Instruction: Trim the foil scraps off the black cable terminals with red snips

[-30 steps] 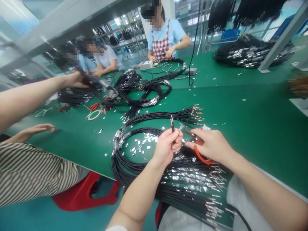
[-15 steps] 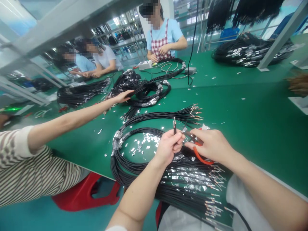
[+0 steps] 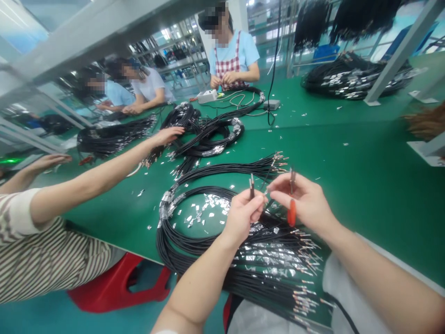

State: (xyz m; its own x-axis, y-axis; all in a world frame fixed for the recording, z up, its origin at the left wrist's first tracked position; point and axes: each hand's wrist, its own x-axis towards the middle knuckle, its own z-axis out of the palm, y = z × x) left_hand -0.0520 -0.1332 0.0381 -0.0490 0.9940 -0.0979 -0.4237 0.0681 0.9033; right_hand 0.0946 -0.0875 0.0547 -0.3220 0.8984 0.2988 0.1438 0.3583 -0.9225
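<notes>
My left hand (image 3: 243, 213) is closed round a black cable (image 3: 252, 192), whose stripped end points upward out of the fist. Just right of it, my right hand (image 3: 306, 199) keeps a pair of scissors with orange-red handles (image 3: 291, 214) in its palm, the metal part pointing up. Its thumb and forefinger come together by the left fingertips, at a small bit that I cannot make out clearly. Beneath both hands, a thick bundle of black cables (image 3: 205, 241) curves across the table, silver foil and bare copper-coloured ends showing at the right.
Foil scraps (image 3: 208, 204) litter the green table (image 3: 354, 185). Beyond lie coiled cables (image 3: 222, 139) and a larger cable pile (image 3: 351, 79). A co-worker's arm (image 3: 104, 167) reaches in from the left, above a red stool (image 3: 114, 287). More people sit across the table. Metal posts (image 3: 399, 55) stand at right.
My right hand has turned the scissors upright into its palm and brought thumb and forefinger to the cable. The left co-worker's arm has drawn back slightly, and their other hand has appeared.
</notes>
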